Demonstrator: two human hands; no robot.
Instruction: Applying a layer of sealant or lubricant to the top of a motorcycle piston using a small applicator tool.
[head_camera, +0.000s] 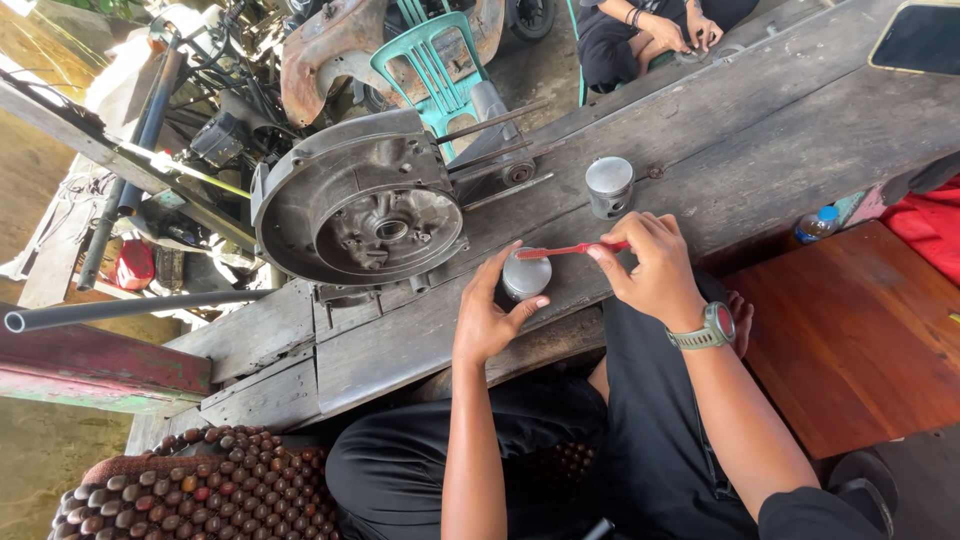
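Head view: weathered plank counter (760, 150) in cluttered workshop, left hand (490, 310) gripping piston (525, 275), right hand (650, 265) at 3 o'clock pinching red toothbrush (570, 250) onto it.

A slim red plastic brush (566, 249) lies over a dull silver metal piston (524, 276). A second silver-grey piston (609, 186) stands on the weathered grey wooden plank bench (760, 130). The round engine casing (355, 200) is dark grey with grime. A turquoise slatted plastic chair (432, 62) stands beyond; brown-and-cream wooden beads (200, 495) pattern a seat cover.

wooden bench (760, 150) – engine casing (360, 205), two pistons (609, 186), phone (921, 38)
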